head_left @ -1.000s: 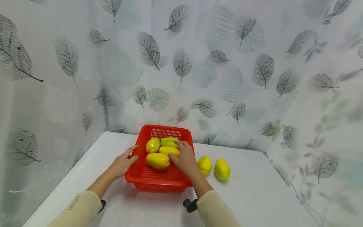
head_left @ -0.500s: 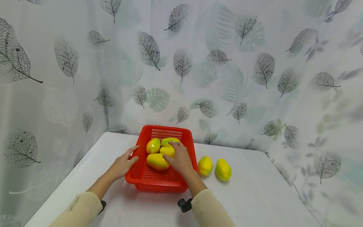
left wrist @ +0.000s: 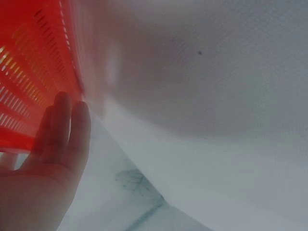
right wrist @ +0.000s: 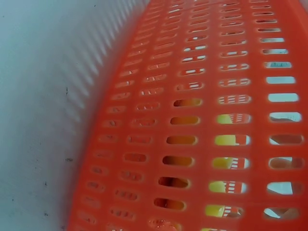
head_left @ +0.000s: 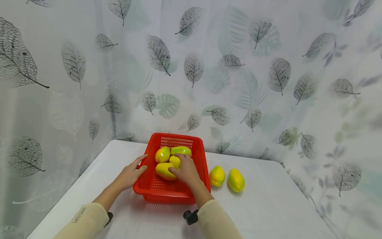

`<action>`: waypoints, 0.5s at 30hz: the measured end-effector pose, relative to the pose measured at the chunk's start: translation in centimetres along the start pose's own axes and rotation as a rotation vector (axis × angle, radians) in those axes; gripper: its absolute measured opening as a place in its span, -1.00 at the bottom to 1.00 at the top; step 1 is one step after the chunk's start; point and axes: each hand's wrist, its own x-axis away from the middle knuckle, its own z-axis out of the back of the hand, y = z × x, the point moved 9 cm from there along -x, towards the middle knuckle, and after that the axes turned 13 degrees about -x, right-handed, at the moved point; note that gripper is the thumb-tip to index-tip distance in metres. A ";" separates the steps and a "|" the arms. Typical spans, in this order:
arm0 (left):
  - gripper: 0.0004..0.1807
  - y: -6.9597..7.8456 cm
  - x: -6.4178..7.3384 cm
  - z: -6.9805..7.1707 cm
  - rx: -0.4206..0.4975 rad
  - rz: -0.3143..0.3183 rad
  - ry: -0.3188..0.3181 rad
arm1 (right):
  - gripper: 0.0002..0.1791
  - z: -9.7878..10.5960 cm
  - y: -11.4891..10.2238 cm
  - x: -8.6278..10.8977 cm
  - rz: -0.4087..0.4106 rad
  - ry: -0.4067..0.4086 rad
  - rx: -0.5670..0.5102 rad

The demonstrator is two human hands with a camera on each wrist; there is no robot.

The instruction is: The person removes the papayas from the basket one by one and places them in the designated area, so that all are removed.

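Note:
A red slotted plastic basket point(head_left: 167, 193) holds several yellow-green mangoes, seen in the head view. My right hand point(head_left: 187, 170) reaches inside, its fingers and thumb curved round the middle mango point(head_left: 174, 161), whose right part is hidden beneath the palm. The thumb tip overlaps the front mango point(head_left: 164, 171). Behind lie a left mango point(head_left: 162, 155) and a back mango point(head_left: 181, 151). My left hand point(head_left: 128, 174) is at the basket's left rim; in the left wrist view its straight fingers point(left wrist: 60, 125) lie along the outer wall. The right wrist view shows the slotted wall, with yellow fruit through it.
Two more mangoes point(head_left: 217, 176) point(head_left: 236, 180) lie on the white table point(head_left: 268, 199) just right of the basket. A leaf-patterned curtain point(head_left: 209, 79) hangs behind the table and along its sides.
My right hand has moved left over the middle mango, covering more of it. The left hand stays at the basket's left rim, and the mangoes keep their places.

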 end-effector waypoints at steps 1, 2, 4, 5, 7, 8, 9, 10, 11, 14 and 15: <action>-0.40 0.0 0.0 0.0 0.000 -0.001 -0.001 | -0.31 -0.1 0.1 0.0 0.002 -0.003 0.005; -0.40 0.0 0.0 0.0 0.003 0.000 0.000 | -0.31 -0.2 0.1 0.0 0.003 -0.006 0.007; -0.40 0.1 0.1 0.0 0.002 -0.005 0.001 | -0.31 -0.3 0.2 -0.1 0.006 -0.013 0.015; -0.40 0.2 0.1 0.0 0.002 -0.007 -0.001 | -0.31 -0.4 0.2 -0.1 0.009 -0.016 0.019; -0.40 0.2 0.1 0.0 0.004 -0.006 -0.001 | -0.32 -0.5 0.2 -0.2 0.010 -0.022 0.021; -0.40 0.2 0.1 0.0 0.005 -0.009 -0.003 | -0.32 -0.5 0.3 -0.2 0.004 -0.025 0.020; -0.39 0.3 0.1 0.0 0.004 -0.013 -0.005 | -0.32 -0.6 0.3 -0.2 -0.001 -0.030 0.022; -0.40 0.2 0.1 0.0 0.008 -0.009 -0.005 | -0.32 -0.7 0.4 -0.2 -0.007 -0.034 0.024; -0.40 0.3 0.1 0.0 0.007 -0.011 -0.005 | -0.31 -0.8 0.4 -0.3 -0.013 -0.037 0.024; -0.40 0.3 0.1 0.1 0.006 -0.016 -0.001 | -0.30 -1.0 0.6 -0.4 -0.032 -0.043 0.031; -0.40 0.2 0.1 0.1 0.005 -0.016 0.001 | -0.30 -1.1 0.6 -0.4 -0.035 -0.044 0.033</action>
